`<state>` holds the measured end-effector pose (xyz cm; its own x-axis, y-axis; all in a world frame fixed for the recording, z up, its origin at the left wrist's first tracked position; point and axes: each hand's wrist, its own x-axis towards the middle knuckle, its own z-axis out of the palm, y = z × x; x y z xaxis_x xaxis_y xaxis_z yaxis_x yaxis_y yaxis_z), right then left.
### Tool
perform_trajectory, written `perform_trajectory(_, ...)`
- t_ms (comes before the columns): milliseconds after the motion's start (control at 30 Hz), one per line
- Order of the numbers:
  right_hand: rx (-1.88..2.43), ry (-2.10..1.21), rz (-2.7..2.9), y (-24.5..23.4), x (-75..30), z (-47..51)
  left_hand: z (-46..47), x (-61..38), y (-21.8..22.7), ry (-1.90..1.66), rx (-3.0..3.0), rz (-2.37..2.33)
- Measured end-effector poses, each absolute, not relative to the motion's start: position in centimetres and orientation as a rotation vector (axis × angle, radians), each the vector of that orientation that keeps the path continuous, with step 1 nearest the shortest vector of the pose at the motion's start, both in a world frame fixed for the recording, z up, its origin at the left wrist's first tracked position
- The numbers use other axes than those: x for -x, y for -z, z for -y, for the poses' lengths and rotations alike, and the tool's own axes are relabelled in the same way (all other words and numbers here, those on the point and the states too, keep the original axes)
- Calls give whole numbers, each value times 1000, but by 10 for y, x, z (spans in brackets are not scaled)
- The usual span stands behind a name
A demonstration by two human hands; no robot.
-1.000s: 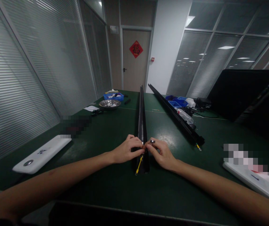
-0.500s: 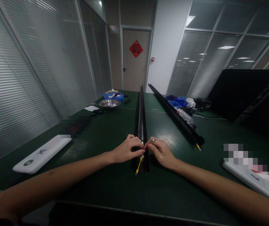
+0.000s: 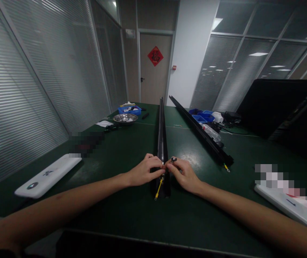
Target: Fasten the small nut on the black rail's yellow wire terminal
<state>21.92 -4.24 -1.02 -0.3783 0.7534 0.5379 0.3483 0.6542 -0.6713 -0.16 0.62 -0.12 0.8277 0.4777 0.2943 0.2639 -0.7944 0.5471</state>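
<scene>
A long black channel-shaped rail [image 3: 161, 138] lies lengthwise on the green table, its near end between my two hands. My left hand [image 3: 146, 171] is closed at the rail's left side, thumb and fingertips brought together over the channel. From the right, my right hand [image 3: 184, 175] pinches at the same spot, fingertips almost touching the left ones. Whatever small part they grip is hidden by the fingers. A shiny ring [image 3: 174, 159] shows on a right finger. Just below the fingertips, a short yellow wire [image 3: 159, 188] with a ring terminal sticks out toward me.
A second black rail [image 3: 202, 130] lies to the right, with a yellow-green wire end [image 3: 226, 167]. White devices rest at left [image 3: 48, 176] and right [image 3: 290, 206]. Farther back are a metal bowl [image 3: 125, 119], a blue tray [image 3: 130, 110], blue bins [image 3: 203, 116] and a plastic bottle [image 3: 211, 133].
My right fingers have shifted slightly, with the index finger bending differently over the rail. My left hand, the rail and the yellow wire stay almost where they were.
</scene>
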Motion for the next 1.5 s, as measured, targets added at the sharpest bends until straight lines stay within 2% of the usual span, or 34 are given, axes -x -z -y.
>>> perform_trajectory(467,915,-641,1985,12,-218,39,-5,1,1,-637,-2593,-588)
perform_trajectory(1067,981,-1339,1567,23,-221,19,-4,0,-1,-577,-2577,-671)
perform_trajectory(1500,974,-1442,1365,20,-221,17,-5,1,3,-578,-2611,-649)
